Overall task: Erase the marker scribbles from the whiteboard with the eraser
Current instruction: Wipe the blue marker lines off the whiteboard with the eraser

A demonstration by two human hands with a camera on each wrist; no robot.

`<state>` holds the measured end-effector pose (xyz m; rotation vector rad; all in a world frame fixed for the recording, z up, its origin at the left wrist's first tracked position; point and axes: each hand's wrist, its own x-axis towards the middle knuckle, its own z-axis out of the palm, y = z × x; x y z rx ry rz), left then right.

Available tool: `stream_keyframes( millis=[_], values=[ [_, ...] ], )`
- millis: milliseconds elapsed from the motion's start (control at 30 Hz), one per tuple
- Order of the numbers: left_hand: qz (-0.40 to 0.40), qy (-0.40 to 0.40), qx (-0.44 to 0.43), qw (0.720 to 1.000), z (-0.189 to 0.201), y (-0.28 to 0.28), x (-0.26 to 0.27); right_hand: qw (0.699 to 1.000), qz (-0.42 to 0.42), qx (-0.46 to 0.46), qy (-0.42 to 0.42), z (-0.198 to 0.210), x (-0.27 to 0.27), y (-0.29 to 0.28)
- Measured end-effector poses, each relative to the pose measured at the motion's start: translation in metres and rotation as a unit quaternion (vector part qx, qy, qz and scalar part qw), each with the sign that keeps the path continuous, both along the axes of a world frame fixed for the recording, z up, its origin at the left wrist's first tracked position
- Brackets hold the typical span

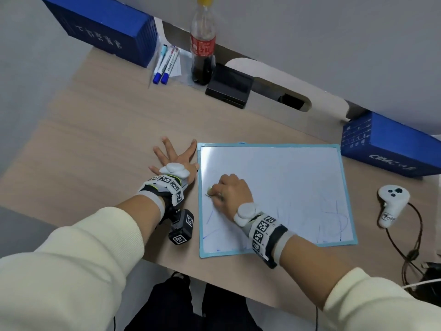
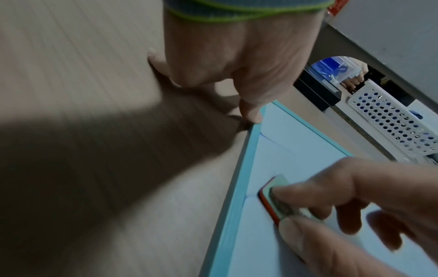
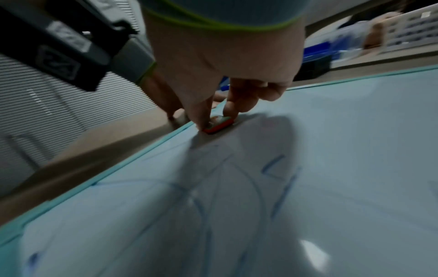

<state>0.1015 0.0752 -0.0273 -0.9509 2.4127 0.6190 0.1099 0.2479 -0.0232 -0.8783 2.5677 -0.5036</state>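
Observation:
A whiteboard (image 1: 286, 177) with a light-blue frame lies flat on the wooden desk. Blue marker scribbles (image 1: 338, 220) run along its near part and lower left. My right hand (image 1: 229, 191) pinches a small flat eraser (image 2: 276, 196) with an orange underside and presses it onto the board close to the left frame edge. In the right wrist view the eraser (image 3: 219, 124) sits under my thumb and fingertips. My left hand (image 1: 175, 158) lies spread flat on the desk, its thumb against the board's left frame (image 2: 249, 150).
At the back of the desk stand a cola bottle (image 1: 202, 44), a black box (image 1: 229, 86), several markers (image 1: 165, 64) and a blue box (image 1: 102, 27). Another blue box (image 1: 391, 144) and a white controller (image 1: 391, 204) with a cable lie to the right.

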Motion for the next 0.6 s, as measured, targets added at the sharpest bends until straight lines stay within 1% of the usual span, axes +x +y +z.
stream_keyframes(
  millis=[67, 167, 233, 333, 467, 533, 600],
  values=[
    [-0.002, 0.006, -0.001, 1.000, 0.000, 0.002, 0.000, 1.000, 0.000, 0.005, 0.010, 0.002, -0.010, -0.001],
    [-0.001, 0.004, 0.000, 1.000, -0.003, -0.001, 0.001, 0.999, -0.013, 0.019, 0.030, 0.000, -0.044, -0.027],
    [-0.002, 0.003, -0.007, 1.000, -0.006, -0.003, 0.001, 0.999, 0.002, 0.031, 0.026, 0.000, -0.059, -0.044],
    [0.000, 0.005, -0.006, 1.000, -0.005, -0.003, 0.002, 0.999, 0.009, 0.027, 0.021, 0.001, -0.048, -0.044],
    [0.003, 0.012, -0.006, 1.000, -0.006, -0.003, 0.001, 0.999, 0.050, 0.020, 0.004, 0.005, -0.008, -0.014],
    [-0.013, 0.009, -0.003, 1.000, -0.009, -0.005, 0.000, 0.998, 0.060, 0.027, 0.013, 0.003, -0.017, -0.016],
    [-0.018, 0.009, -0.004, 1.000, -0.009, -0.006, 0.000, 0.998, 0.048, 0.040, 0.025, 0.003, -0.039, -0.030]
  ],
)
